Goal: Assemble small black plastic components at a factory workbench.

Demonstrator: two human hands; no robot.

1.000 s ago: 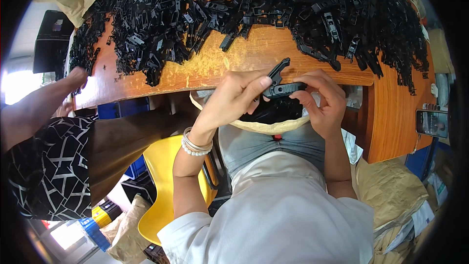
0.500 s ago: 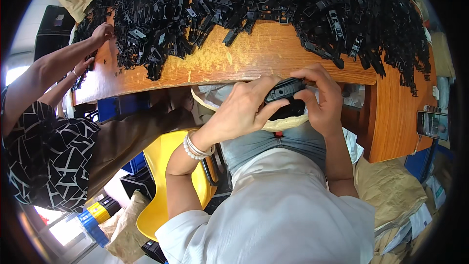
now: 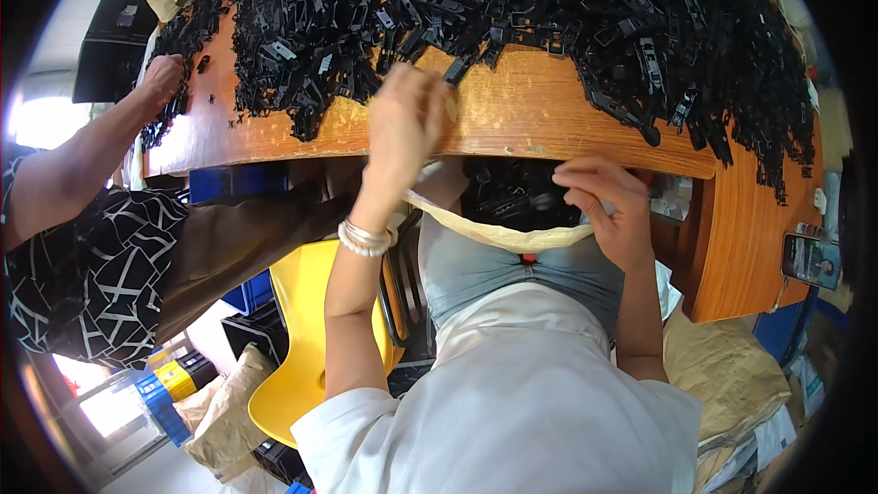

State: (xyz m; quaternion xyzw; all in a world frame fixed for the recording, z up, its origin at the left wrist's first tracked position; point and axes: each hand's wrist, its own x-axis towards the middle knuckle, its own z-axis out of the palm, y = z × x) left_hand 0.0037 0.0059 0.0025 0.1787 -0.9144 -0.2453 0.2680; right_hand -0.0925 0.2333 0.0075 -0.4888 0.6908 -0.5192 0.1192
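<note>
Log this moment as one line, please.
Left hand: blurred, near black plastic parts on wooden table | Right hand: open, near pale bag holding black pieces

Workshop, with heaps of black parts (image 3: 311, 37) across a wooden table (image 3: 526, 114).

A brown wooden table (image 3: 549, 110) carries a broad heap of black plastic parts (image 3: 540, 0). Before the heap, its top is scuffed and pale; left of the heap lie small loose black pieces (image 3: 203, 64) and, farther left, a narrower strip of dark parts (image 3: 169, 117).
</note>
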